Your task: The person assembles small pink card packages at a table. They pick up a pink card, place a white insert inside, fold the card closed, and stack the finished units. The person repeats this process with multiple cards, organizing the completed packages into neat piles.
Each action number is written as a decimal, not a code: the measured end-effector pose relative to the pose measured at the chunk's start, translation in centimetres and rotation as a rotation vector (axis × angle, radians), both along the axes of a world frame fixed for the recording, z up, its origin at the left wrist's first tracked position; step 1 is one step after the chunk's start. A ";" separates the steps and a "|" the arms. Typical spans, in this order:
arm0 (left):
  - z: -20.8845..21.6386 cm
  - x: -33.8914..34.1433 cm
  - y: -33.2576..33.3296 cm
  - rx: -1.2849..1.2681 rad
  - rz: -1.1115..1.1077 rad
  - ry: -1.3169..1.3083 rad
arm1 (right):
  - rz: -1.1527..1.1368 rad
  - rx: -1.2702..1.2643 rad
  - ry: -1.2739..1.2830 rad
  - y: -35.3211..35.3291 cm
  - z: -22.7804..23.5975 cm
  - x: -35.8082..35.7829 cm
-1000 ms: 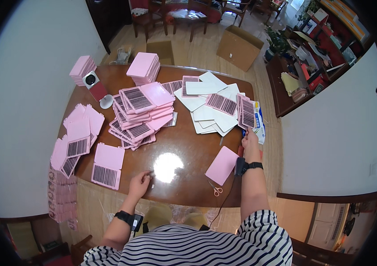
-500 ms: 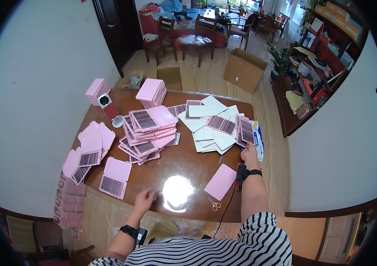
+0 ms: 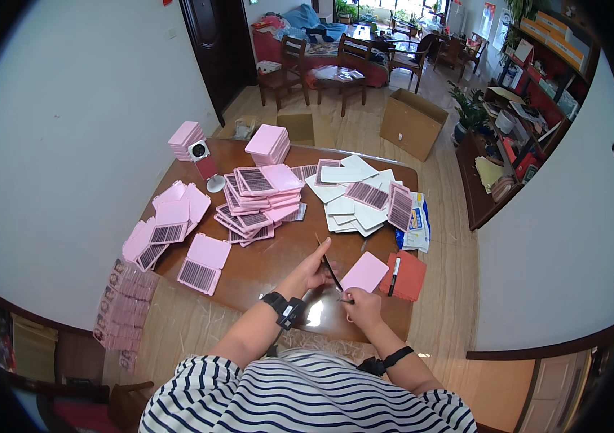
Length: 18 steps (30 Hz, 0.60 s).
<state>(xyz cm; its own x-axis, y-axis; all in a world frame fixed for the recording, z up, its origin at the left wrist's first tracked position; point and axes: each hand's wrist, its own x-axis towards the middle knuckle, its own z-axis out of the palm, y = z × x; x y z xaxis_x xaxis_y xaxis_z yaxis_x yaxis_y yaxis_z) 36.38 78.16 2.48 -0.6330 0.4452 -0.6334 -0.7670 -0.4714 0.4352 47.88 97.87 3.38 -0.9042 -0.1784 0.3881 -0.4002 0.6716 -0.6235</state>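
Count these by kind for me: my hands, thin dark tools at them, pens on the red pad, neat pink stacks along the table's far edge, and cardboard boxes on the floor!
Left hand, right hand: 2
Thin dark tool: 1
Pen on red pad: 1
Neat pink stacks: 2
Cardboard boxes: 2
Total: 8

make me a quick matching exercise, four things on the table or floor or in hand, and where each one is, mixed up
1. dark stick
2. marker
3. big carton
4. white boards

A. on the floor
B. under a striped tray
C. in the right hand
D. on the red pad

Pairs: 1-C, 2-D, 3-A, 4-B
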 end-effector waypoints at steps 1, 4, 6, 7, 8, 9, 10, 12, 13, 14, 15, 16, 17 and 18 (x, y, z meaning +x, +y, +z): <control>-0.5 0.7 0.3 -0.001 0.056 0.024 | 0.053 0.037 -0.004 0.1 0.6 0.7; -1.5 2.8 -0.1 0.165 0.091 0.169 | 0.188 0.070 -0.095 1.1 1.9 2.1; -1.3 4.2 -1.2 0.256 0.120 0.175 | 0.104 0.039 -0.246 1.8 2.8 2.1; -1.0 4.7 -1.7 0.319 0.059 0.328 | 0.067 0.013 -0.312 2.3 3.3 2.0; -0.5 5.3 -2.1 0.334 0.023 0.420 | 0.029 -0.017 -0.468 2.6 3.8 1.3; 0.0 5.6 -2.6 0.385 -0.017 0.537 | 0.074 -0.064 -0.434 2.9 4.4 0.9; 0.8 5.6 -3.0 0.452 -0.068 0.518 | 0.099 -0.095 -0.435 3.2 4.9 0.3; 2.1 6.0 -3.5 0.437 -0.041 0.572 | 0.204 -0.147 -0.500 3.8 6.1 -0.6; 2.8 6.1 -3.9 0.456 -0.028 0.616 | 0.275 -0.004 -0.556 4.2 6.7 -0.8; 3.4 6.1 -4.3 0.425 -0.010 0.622 | 0.366 0.116 -0.599 4.8 7.3 -0.9; 4.0 6.1 -4.8 0.372 0.025 0.606 | 0.461 0.225 -0.641 5.3 8.0 -1.0; 4.5 6.1 -5.2 0.330 0.061 0.606 | 0.460 0.311 -0.678 5.6 8.4 -0.8; 5.0 6.2 -5.6 0.288 0.098 0.603 | 0.455 0.295 -0.678 5.8 8.8 -0.7; 5.5 6.3 -5.9 0.264 0.088 0.626 | 0.460 0.268 -0.674 5.9 9.1 -0.8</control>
